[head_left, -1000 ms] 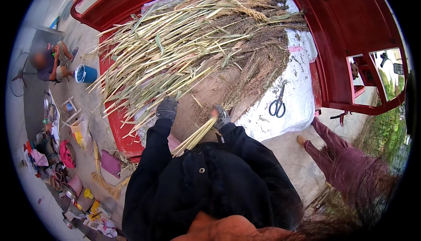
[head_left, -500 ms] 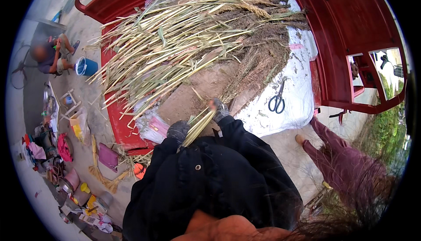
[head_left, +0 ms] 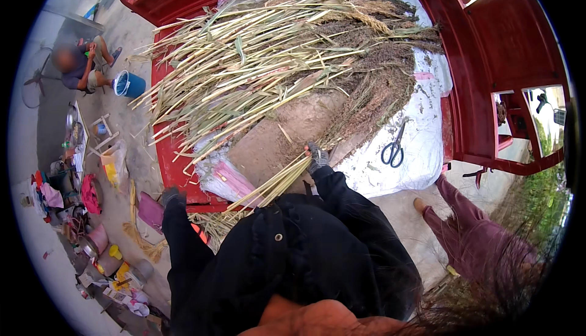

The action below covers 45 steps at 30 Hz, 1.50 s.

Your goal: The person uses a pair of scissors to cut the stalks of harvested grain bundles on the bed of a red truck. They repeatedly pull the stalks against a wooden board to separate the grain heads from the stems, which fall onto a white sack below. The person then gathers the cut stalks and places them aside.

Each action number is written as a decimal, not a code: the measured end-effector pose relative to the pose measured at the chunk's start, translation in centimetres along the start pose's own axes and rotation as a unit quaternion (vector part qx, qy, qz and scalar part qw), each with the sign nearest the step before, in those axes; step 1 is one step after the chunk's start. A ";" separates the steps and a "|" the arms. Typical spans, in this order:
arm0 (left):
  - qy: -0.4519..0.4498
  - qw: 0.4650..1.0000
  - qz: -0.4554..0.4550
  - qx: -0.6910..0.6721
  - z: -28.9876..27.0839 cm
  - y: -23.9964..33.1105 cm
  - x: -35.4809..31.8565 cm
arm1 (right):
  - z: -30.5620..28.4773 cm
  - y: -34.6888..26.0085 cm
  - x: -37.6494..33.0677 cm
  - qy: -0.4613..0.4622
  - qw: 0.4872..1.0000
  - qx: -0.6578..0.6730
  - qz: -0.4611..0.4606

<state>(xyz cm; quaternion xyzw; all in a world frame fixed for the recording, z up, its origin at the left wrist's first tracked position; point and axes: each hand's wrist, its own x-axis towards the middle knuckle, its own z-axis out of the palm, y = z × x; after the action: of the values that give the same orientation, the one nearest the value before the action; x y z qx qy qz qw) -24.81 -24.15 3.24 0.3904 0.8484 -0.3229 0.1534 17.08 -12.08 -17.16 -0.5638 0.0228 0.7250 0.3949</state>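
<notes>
A big heap of dry yellow-green stalks with brown seed heads (head_left: 287, 49) lies across a red cart bed (head_left: 470, 91). My right hand (head_left: 316, 157), in a dark glove, grips a thin bundle of stalks (head_left: 274, 183) that slants down toward my black jacket. My left hand (head_left: 171, 195), also gloved, hangs low beside the cart's near left corner, away from the heap. Its fingers are too small and dark to read. A bare brown patch (head_left: 287, 134) shows under the heap in front of me.
Black-handled scissors (head_left: 394, 146) lie on a white sheet (head_left: 421, 153) on the cart's right side. A person in maroon trousers (head_left: 470, 238) stands at my right. Another person (head_left: 79, 64) sits far left by a blue bucket (head_left: 129, 84). Colourful clutter (head_left: 79, 201) lines the ground at left.
My left hand has dropped from the heap down and to the left, past the cart's edge. My right hand stays on the thin bundle near the seed heads.
</notes>
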 end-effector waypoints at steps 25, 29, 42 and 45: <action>0.076 0.877 0.387 -0.273 -2.4 23.2 -7.8 | 2.2 -5.3 -2.6 -0.091 0.984 0.152 -0.013; 0.023 0.901 0.371 -0.225 -2.7 23.8 -9.6 | 1.0 -3.5 0.1 -0.125 0.991 0.038 -0.028; -0.087 0.821 0.492 -0.277 1.9 21.0 -4.1 | 1.7 -3.0 -1.5 -0.099 0.987 0.130 -0.012; -0.242 0.733 0.366 -0.519 1.7 22.3 -5.6 | 1.8 -2.0 -0.4 -0.125 0.980 0.153 -0.026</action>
<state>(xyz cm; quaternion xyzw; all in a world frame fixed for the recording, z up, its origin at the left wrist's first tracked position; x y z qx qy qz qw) -4.21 -17.54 -4.70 0.4390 0.6099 0.1653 0.6387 16.82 -10.03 -15.35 -0.4017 0.0696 0.7672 0.4952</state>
